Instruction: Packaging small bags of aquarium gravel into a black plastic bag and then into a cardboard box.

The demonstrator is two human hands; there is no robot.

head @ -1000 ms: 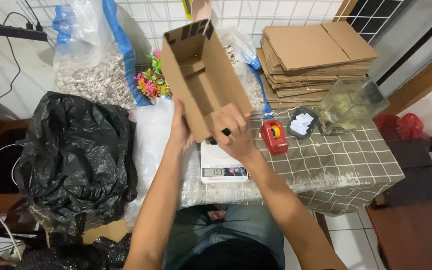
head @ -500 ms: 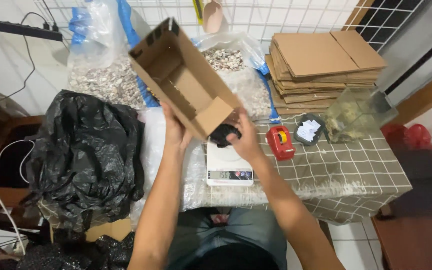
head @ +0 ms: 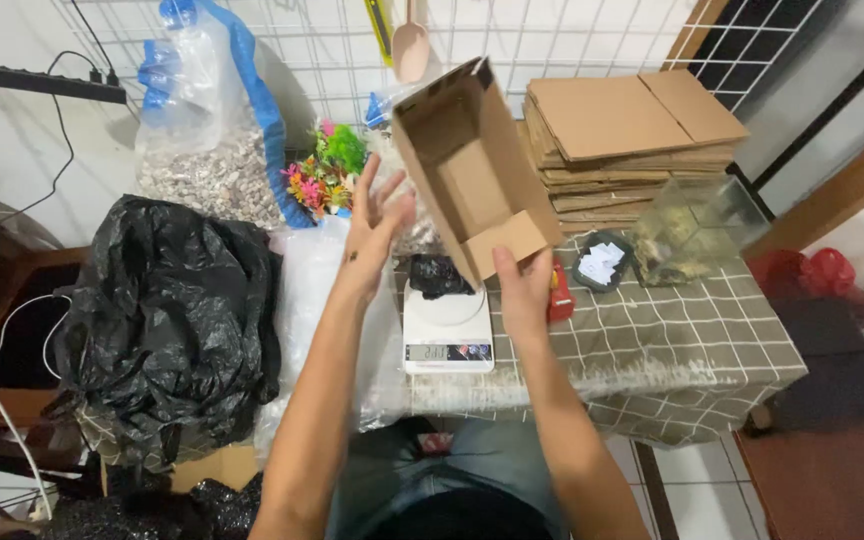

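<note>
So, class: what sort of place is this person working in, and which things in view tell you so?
Probably a small home packing station: flat cardboard boxes stacked on the table, a white scale, and the right hand holding an open box.

Black bin bag: crumpled, left of the frame, filling the lower left beside the table.
Clear sack of pale chips: upper left, with a blue edge, leaning against the wire grid.
Power strip: black, on the wall at the far upper left, cable hanging down.
Plastic flowers: bright bunch, upper centre.
Scoop: beige, hanging on the grid at the top centre.
Flat cardboard stack: upper right, on the table.
Glass tank: right of centre, just below that stack.
Checked tablecloth: grey-green, lower right.
Red bag: far right, beyond the table edge.
</note>
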